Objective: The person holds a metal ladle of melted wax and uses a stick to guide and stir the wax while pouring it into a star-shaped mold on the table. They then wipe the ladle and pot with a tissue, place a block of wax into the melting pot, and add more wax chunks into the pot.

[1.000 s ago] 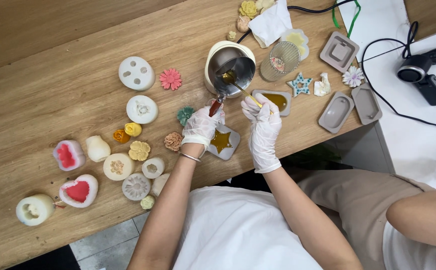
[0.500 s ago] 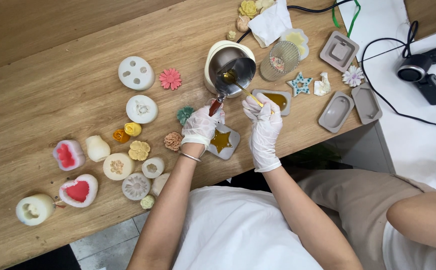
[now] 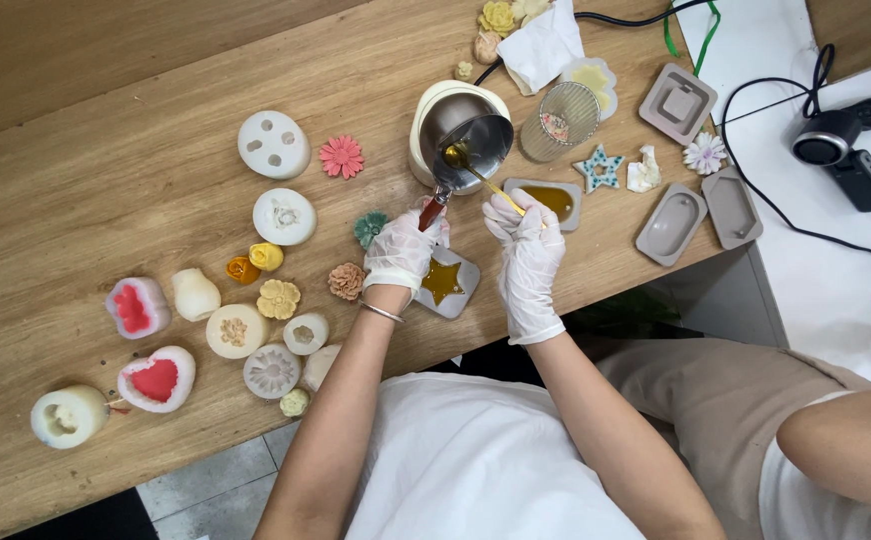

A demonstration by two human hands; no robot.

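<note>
Both hands gloved in white, working over a wooden surface (image 3: 106, 80) seen from above. Left hand (image 3: 403, 250) has its fingers closed around the red handle (image 3: 433, 212) of a small metal pot (image 3: 468, 140), which is tilted, its mouth facing the person, amber liquid showing inside. Pot sits over a cream round base (image 3: 424, 128) at centre of the surface. Right hand (image 3: 526, 255) has its fingers pinched on a thin yellow stick (image 3: 491, 185) whose far end reaches into the pot's liquid. Just beneath the hands, at the near edge, a grey star mould (image 3: 448, 283) filled with amber liquid, partly hidden by the left hand. Just right of the pot, touching the right fingers' area, a grey rectangular mould (image 3: 556, 200) also holding amber liquid. Further right: a wire-mesh cup (image 3: 562, 118), a teal star piece (image 3: 598, 170), an empty oval grey mould (image 3: 671, 222), a hexagonal grey mould (image 3: 731, 206) and a square grey mould (image 3: 678, 102). Left of the hands: a pink flower piece (image 3: 341, 156), round white moulds (image 3: 274, 143), small yellow and orange flower pieces (image 3: 256, 262), and a heart mould with red inside (image 3: 158, 378) near the edge. Far right, on a white top, a black heat gun (image 3: 841, 150) with cable.
</note>
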